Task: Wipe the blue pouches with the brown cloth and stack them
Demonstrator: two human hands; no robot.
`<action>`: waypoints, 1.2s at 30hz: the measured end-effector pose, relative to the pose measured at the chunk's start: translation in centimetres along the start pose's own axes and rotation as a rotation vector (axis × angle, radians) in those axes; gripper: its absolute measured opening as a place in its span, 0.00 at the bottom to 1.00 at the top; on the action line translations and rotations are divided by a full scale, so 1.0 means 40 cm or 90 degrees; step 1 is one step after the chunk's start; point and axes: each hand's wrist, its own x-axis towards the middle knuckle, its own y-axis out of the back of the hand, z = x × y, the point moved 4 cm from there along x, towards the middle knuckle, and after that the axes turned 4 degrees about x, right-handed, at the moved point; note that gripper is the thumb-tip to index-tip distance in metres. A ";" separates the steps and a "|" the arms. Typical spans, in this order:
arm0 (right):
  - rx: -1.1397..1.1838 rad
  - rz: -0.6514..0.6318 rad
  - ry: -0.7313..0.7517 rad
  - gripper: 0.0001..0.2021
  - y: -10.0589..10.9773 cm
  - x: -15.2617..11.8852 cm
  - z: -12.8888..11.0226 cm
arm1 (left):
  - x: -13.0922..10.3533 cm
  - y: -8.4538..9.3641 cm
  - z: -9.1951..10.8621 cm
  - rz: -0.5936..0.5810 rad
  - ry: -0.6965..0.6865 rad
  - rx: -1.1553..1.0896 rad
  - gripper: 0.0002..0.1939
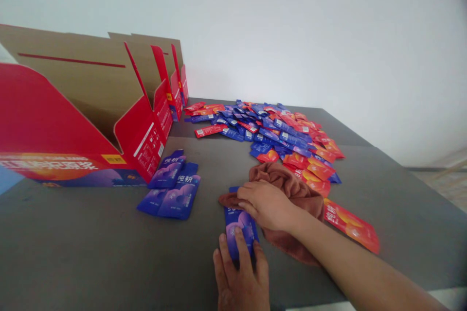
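A blue-purple pouch [238, 233] lies flat on the dark table, its upper part partly covered. My left hand [241, 274] rests on its lower end with the fingers spread. My right hand [268, 204] is closed on a brown cloth [280, 180] and presses a fold of it on the pouch's upper end. The rest of the cloth spreads rumpled under and beyond my right wrist. To the left, a few similar blue pouches [178, 192] lie overlapped. A red-orange pouch [352, 223] lies right of the cloth, partly under its edge.
A large heap of blue and red pouches [270, 126] covers the far middle of the grey table [109, 252]. Open red cardboard boxes [138, 141] stand in a row along the left, flaps up. A white wall [277, 29] rises behind the table.
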 end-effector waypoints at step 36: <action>0.052 0.011 0.151 0.06 0.005 -0.023 -0.036 | 0.016 0.021 0.001 0.001 0.023 -0.046 0.18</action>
